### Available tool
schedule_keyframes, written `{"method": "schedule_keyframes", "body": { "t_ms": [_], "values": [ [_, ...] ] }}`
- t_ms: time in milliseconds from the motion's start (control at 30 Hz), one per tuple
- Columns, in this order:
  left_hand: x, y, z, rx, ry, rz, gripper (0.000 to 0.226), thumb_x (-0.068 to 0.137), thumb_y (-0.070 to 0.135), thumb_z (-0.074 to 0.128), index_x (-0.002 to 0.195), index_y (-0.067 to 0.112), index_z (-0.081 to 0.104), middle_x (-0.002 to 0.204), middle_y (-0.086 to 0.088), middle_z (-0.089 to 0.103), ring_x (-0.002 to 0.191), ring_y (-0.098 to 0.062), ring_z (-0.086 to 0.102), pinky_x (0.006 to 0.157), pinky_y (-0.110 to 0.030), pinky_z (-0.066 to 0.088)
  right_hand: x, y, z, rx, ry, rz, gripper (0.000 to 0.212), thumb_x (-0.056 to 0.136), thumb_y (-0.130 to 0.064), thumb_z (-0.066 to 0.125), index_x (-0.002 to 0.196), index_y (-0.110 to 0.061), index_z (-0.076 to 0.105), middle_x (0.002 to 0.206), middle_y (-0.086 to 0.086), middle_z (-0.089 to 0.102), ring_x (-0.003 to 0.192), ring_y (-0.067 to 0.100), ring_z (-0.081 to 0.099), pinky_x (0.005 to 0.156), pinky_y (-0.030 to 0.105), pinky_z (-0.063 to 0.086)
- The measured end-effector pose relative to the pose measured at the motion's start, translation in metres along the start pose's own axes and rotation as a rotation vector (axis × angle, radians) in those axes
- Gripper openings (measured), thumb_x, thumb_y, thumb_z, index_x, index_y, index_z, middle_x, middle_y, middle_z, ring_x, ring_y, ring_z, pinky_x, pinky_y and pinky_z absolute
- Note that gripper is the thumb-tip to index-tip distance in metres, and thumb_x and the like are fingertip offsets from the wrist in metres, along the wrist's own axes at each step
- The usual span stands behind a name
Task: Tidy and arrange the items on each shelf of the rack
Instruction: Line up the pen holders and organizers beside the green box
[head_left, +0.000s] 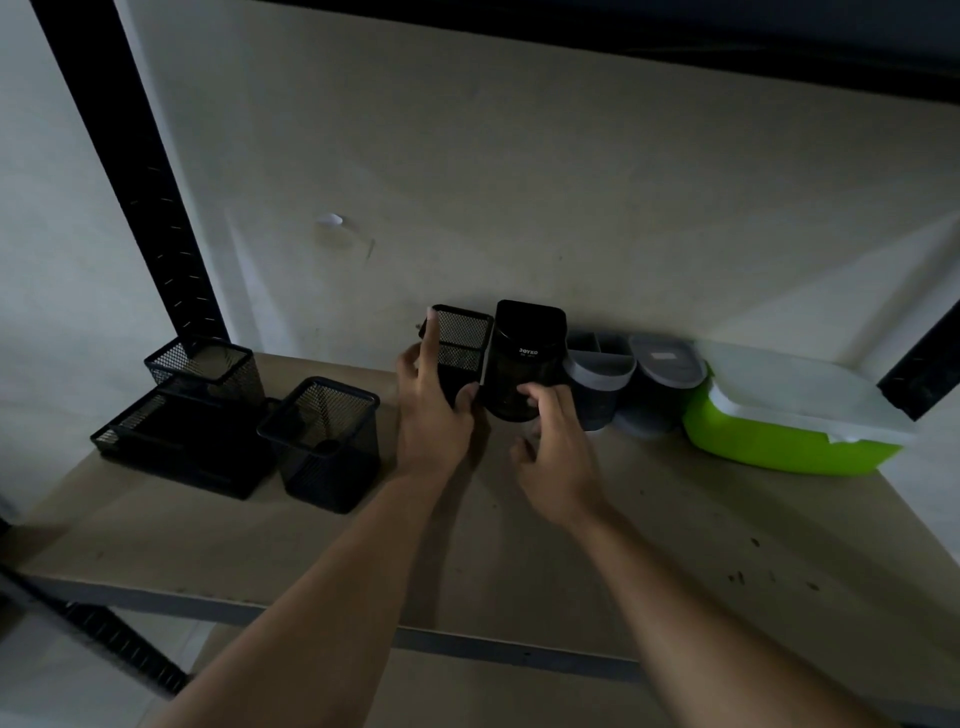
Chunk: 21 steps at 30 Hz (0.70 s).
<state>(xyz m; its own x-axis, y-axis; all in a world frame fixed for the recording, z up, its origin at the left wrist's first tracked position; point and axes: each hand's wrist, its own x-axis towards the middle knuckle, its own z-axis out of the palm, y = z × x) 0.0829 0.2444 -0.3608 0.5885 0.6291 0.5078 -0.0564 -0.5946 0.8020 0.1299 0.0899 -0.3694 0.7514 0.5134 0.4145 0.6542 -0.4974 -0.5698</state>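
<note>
Two bare forearms reach from the bottom edge over the brown shelf board (597, 545) of the black metal rack (130, 171). At the back of the board, close to the wall, the left hand (434, 415) holds a square black mesh pen holder (462, 345): the index finger lies straight up along its left edge and the thumb presses on its lower right corner. This holder is tilted, so its open top with the fine wire mesh faces the camera. Just beside it, on the right, stands a black pen cup (527, 358) with rounded corners; small white letters on its front read "JOYKO". The right hand (558, 457) has its fingers curled loosely on the lower front of this cup.

Right of the cup stand a grey divided container (597, 379), a second grey container (662, 374) and a lime green box (779, 436) with a clear lid. Further left are another mesh pen holder (327, 441) and a black mesh desk organizer (187, 421).
</note>
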Motion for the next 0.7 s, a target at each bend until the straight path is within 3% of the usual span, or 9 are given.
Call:
{"method": "schedule_keyframes", "body": {
  "t_ms": [433, 567, 633, 700],
  "values": [
    [-0.004, 0.005, 0.0, 0.024, 0.009, -0.033, 0.102, 0.085, 0.009, 0.076, 0.16, 0.036, 0.013, 0.141, -0.006, 0.042, 0.124, -0.021, 0.051, 0.096, -0.026, 0.042, 0.001, -0.005, -0.005, 0.006, -0.012, 0.027, 0.062, 0.081, -0.008, 0.065, 0.136, -0.027, 0.043, 0.131, -0.004, 0.042, 0.097, 0.023, 0.058, 0.073, 0.043, 0.053],
    [-0.007, 0.006, -0.005, 0.033, -0.053, -0.041, 0.113, 0.082, 0.007, 0.079, 0.16, 0.038, 0.003, 0.15, -0.009, 0.036, 0.131, -0.026, 0.05, 0.098, -0.028, 0.043, -0.002, -0.005, -0.006, 0.024, -0.009, 0.029, 0.061, 0.08, -0.004, 0.065, 0.135, -0.023, 0.047, 0.128, -0.001, 0.041, 0.093, 0.023, 0.056, 0.072, 0.042, 0.051],
    [-0.015, 0.012, -0.01, 0.056, -0.068, -0.086, 0.119, 0.082, 0.007, 0.078, 0.158, 0.043, -0.006, 0.156, -0.01, 0.03, 0.133, -0.03, 0.049, 0.104, -0.038, 0.048, -0.007, -0.006, -0.007, 0.035, -0.011, 0.036, 0.059, 0.079, 0.0, 0.064, 0.132, -0.021, 0.049, 0.126, -0.001, 0.041, 0.093, 0.022, 0.056, 0.072, 0.037, 0.048],
    [-0.033, 0.022, -0.017, 0.062, -0.075, -0.1, 0.112, 0.083, 0.007, 0.074, 0.159, 0.04, -0.002, 0.155, -0.009, 0.029, 0.13, -0.028, 0.049, 0.102, -0.045, 0.051, -0.015, -0.008, -0.004, 0.012, -0.013, 0.053, 0.053, 0.079, 0.0, 0.065, 0.125, -0.022, 0.053, 0.124, -0.002, 0.042, 0.096, 0.022, 0.057, 0.076, 0.04, 0.052]
  ]
}}
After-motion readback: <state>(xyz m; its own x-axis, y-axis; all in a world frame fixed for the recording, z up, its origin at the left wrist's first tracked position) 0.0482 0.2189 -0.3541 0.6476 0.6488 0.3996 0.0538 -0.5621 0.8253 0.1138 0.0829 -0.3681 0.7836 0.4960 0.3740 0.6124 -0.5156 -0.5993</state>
